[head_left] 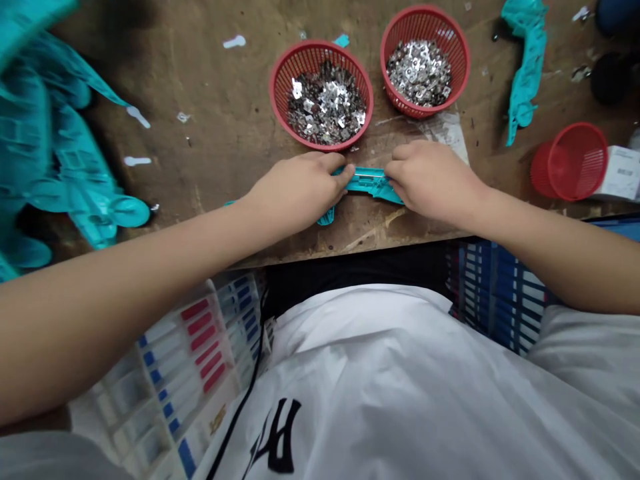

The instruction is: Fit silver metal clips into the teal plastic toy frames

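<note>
A turquoise plastic part (369, 181) lies near the table's front edge, with a thin metallic strip along its upper side. My left hand (305, 187) is closed round its left end, thumb and fingers pressed on it. At the other end my right hand (430, 177) pinches the part with its fingertips. Both hands cover the part's ends, so its full shape is hidden. Just beyond my left hand stands a red basket (277, 100) of small metal pieces (327, 100). A second red basket (463, 73), also holding small metal pieces, stands behind my right hand.
Turquoise plastic parts (75, 153) are piled at the left. Another turquoise part (529, 73) lies at the far right, above a red basket (575, 163) and a white box (620, 173). Loose metal pieces (234, 42) dot the wooden table (210, 100). Plastic crates (195, 360) stand below its edge.
</note>
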The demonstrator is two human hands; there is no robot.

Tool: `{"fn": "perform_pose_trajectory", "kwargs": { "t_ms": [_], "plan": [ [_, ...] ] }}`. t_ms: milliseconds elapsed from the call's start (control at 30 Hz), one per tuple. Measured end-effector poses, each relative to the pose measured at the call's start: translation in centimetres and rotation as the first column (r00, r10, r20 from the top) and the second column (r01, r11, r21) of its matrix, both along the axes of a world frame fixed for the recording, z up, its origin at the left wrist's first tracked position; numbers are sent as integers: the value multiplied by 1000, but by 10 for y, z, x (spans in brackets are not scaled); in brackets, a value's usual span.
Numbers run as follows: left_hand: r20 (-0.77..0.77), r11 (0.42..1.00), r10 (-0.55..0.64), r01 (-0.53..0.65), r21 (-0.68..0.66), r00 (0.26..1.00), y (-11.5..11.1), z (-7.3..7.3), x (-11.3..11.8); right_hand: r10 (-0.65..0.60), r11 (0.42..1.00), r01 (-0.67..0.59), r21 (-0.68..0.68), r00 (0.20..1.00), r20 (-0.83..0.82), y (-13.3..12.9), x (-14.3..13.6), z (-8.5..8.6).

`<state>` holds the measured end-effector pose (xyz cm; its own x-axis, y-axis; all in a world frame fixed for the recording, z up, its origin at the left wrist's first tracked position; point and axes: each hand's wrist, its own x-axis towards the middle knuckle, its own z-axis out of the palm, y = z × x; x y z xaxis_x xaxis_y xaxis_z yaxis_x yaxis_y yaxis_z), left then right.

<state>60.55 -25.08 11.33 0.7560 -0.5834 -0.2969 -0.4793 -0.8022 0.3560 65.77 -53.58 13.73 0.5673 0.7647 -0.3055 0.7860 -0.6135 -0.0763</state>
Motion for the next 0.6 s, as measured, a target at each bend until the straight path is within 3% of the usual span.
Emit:
{"fn": "perform_pose_trajectory", "kwargs": {
  "t_ms": [100,200,300,467,600],
  "plan": [
    [-44,991,49,-44,125,998,-10,8,-1,44,998,-42,-55,999,28,8,-6,10],
    [-81,992,68,-59,108,994,-15,13,2,50,994,-47,-98,998,31,12,-11,12],
    [-61,994,50,-44,95,997,-12,9,5,28,997,-25,-73,999,28,10,-13,1],
    [35,998,29,-30,48,999,-2,2,6,-18,987,17,157,1000,1,-1,-9,-27],
    [74,991,-45,34,132,996,0,4,6,-52,993,53,108,999,-15,-2,-7,-23]
  ]
}}
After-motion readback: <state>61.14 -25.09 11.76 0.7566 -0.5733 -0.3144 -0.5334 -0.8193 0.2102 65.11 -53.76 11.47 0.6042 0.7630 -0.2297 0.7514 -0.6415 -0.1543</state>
